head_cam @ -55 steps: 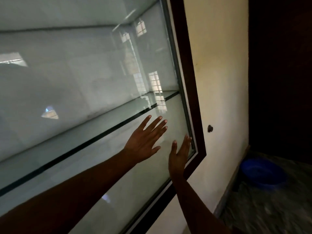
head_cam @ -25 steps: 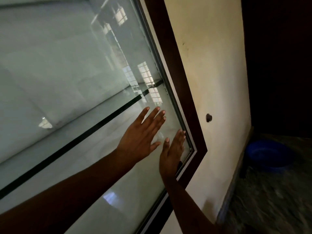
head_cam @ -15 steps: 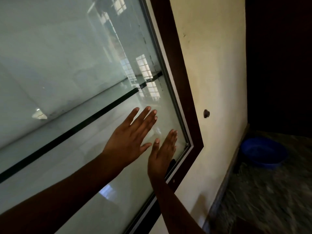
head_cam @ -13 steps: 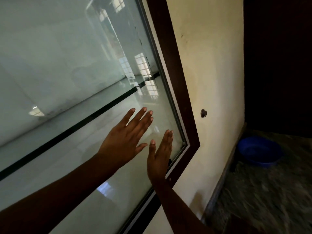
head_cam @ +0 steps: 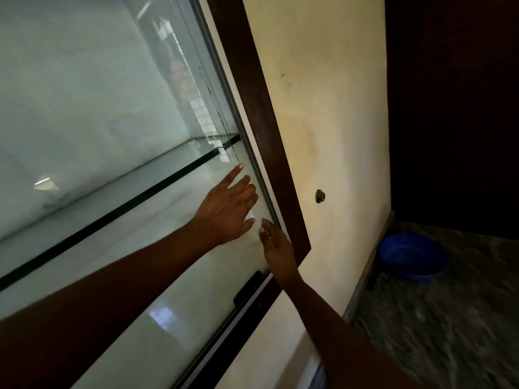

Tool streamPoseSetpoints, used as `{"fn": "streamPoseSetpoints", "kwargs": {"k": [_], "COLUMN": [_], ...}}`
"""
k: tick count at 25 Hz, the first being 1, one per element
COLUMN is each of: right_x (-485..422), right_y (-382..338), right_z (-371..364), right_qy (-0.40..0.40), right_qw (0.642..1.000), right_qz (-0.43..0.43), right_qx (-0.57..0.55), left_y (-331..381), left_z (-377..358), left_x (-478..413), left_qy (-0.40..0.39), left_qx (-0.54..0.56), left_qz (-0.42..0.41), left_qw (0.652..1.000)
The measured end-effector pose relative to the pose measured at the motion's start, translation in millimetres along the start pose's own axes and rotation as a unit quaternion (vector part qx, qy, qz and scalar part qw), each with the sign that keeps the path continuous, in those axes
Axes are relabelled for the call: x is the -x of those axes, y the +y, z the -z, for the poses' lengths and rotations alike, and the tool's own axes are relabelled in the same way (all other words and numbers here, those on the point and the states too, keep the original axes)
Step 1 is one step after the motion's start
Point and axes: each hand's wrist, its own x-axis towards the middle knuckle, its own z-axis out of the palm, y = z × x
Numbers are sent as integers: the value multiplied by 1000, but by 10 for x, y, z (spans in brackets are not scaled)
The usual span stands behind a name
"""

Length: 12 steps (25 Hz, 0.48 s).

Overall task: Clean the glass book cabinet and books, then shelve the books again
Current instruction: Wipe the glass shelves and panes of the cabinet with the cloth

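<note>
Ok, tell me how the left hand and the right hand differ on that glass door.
The left hand lies higher with its back to the camera; the right hand sits lower, seen edge-on. The left hand's index finger splays out; the right hand's fingers lie together, beside the dark frame. Both are open, empty, and at the glass door.

Both arms outstretched, left hand (head_cam: 227, 210) flat with fingers straight, right hand (head_cam: 278, 248) open edge-on, seemingly touching thumbs
</note>
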Motion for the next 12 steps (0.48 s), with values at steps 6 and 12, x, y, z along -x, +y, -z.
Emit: {"fn": "streamPoseSetpoints", "kwargs": {"k": [6, 12], "right_x": [230, 612], "right_y": [49, 64], "right_z": [-141, -407], "right_qy": [-20, -44], "right_qw": [999, 999], "right_qz": [26, 30], "right_qx": [-8, 4], "left_y": [77, 95], "left_z": [88, 225], "left_x": [341, 886], "left_qy": [11, 5], "left_qx": [36, 52], "left_qz": [38, 51], "left_qw": [999, 997]}}
